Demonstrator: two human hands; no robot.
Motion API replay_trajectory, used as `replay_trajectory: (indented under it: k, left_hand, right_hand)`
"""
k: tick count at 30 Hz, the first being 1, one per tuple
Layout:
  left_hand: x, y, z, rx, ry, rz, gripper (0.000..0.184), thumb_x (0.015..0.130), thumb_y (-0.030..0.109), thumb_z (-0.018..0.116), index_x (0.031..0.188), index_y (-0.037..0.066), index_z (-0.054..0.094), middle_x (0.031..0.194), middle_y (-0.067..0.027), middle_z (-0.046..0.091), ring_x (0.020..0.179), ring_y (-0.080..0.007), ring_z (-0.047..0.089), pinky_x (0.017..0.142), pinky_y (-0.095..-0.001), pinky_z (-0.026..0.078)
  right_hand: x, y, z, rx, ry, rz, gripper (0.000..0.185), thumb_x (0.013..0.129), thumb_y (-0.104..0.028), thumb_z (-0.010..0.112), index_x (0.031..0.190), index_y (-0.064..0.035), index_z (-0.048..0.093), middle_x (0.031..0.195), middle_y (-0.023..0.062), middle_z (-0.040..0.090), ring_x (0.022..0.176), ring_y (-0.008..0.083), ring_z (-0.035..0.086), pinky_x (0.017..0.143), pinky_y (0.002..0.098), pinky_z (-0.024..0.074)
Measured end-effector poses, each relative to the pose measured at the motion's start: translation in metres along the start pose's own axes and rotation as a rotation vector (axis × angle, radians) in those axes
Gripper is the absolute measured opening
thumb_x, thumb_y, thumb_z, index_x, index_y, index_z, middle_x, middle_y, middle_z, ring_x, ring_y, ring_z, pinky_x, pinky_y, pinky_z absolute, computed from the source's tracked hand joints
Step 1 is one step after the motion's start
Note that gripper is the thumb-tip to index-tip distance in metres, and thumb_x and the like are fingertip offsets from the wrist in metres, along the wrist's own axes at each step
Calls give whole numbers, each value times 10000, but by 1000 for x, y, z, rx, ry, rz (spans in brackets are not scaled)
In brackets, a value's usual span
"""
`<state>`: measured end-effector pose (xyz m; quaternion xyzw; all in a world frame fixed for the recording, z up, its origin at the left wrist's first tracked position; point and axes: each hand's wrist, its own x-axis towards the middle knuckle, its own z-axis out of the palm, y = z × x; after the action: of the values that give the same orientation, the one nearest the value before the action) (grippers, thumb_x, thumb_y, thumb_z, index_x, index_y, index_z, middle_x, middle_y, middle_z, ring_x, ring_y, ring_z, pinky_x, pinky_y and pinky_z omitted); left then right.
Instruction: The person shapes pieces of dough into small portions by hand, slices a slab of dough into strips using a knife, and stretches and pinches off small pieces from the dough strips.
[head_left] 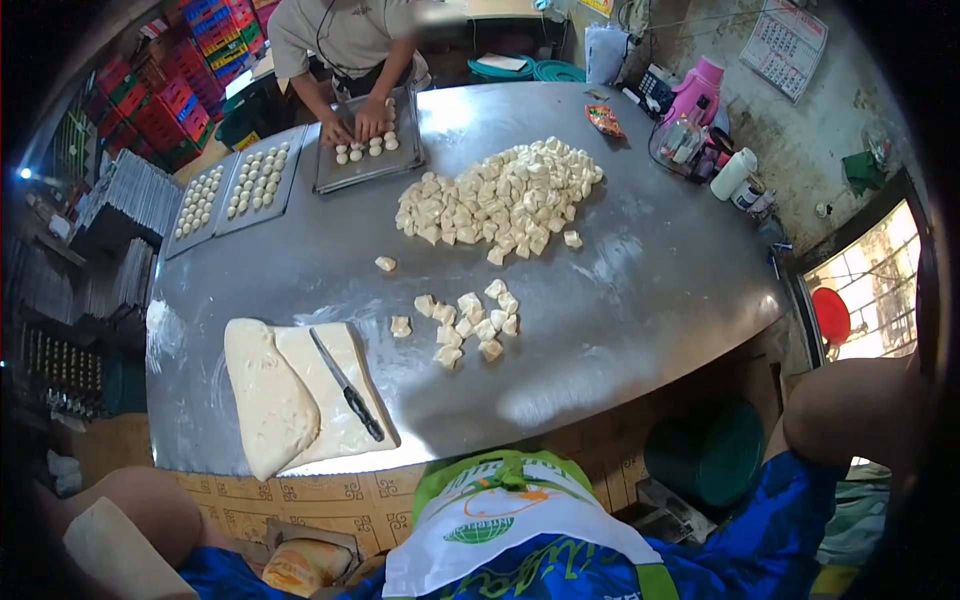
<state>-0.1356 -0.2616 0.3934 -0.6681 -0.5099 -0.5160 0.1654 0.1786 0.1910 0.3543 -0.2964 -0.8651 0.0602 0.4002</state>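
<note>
Neither my left hand nor my right hand is in view; only bare limb parts and blue cloth show at the lower corners. A knife (347, 385) with a black handle lies on a flat slab of dough (345, 430), beside a folded-over lobe of dough (270, 400). To the right of it, several loose cut dough pieces (466, 320) are scattered on the metal table (620, 330). Farther back is a large heap of dough pieces (500, 195). No hand touches the dough, the knife or the heap.
Across the table a co-worker's hands (355, 130) handle dough balls on a tray (330, 175). Two filled trays (232, 205) are at the left. Bottles (735, 172) and a pink jug (697, 88) stand at the back right. Stacked metal trays (130, 205) are beyond the left edge.
</note>
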Motion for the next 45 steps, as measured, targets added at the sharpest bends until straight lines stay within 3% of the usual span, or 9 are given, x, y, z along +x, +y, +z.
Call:
replay_trajectory:
  k: [13,26,45]
  left_hand:
    - [-10,-22,-13,-37,-9,-26,182,991,229,534,1132,116,552,1125,-66,375,620,-108,488,530,-238,402]
    - [-7,-12,16,19,48,-31,181,991,237,539,1096,97,582,1020,-58,412,593,-108,480,520,-228,389]
    - [-32,-59,7,-79,56,-68,204,990,249,546,1044,68,625,868,-45,467,555,-107,468,506,-214,369]
  right_hand:
    - [-13,-15,-5,-71,-41,53,312,815,-73,615,1122,-45,667,1152,121,636,1023,267,583,929,374,453]
    - [20,25,-15,-116,-20,24,288,835,-104,599,1110,-46,663,1117,115,634,984,258,580,900,370,457]
    - [31,27,-5,-210,-56,95,262,863,-149,577,1093,-49,657,1064,107,631,928,244,575,857,365,462]
